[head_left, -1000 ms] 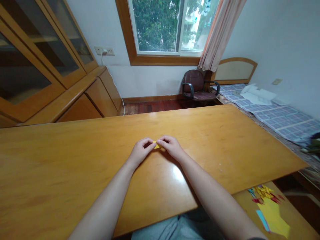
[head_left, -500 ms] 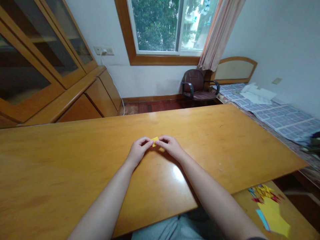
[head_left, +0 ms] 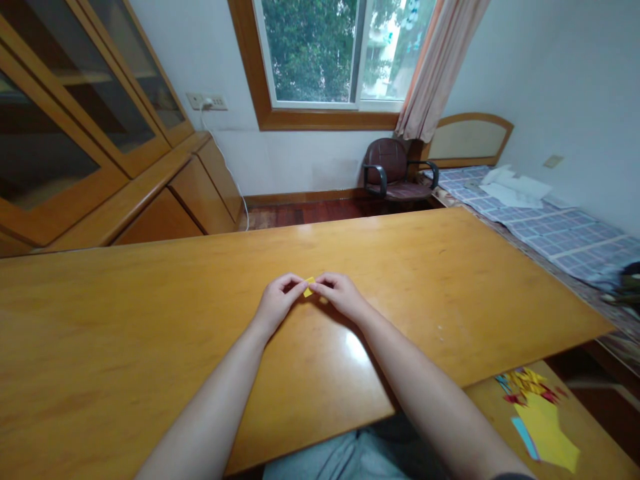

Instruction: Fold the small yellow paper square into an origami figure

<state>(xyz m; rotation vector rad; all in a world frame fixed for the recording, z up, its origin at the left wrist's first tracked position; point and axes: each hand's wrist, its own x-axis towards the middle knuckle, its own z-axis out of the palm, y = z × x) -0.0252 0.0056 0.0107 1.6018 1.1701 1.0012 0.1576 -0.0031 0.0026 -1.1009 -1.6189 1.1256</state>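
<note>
Your left hand (head_left: 276, 305) and right hand (head_left: 344, 295) are together just above the table (head_left: 150, 320). The fingertips of both are pinched on the small yellow paper (head_left: 309, 288) between them. Since a second ago your hands have hardly shifted, but the paper has tipped up, and one corner now pokes above your fingertips. By the look of it, the creasing is mid-way. Coloured scraps (head_left: 540, 413) lie well off to your right.

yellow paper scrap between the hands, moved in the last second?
No. Against the dark mark on the table, the yellow paper scrap keeps its place, pinched between the left hand and right hand; only its tilt shifts slightly.
</note>
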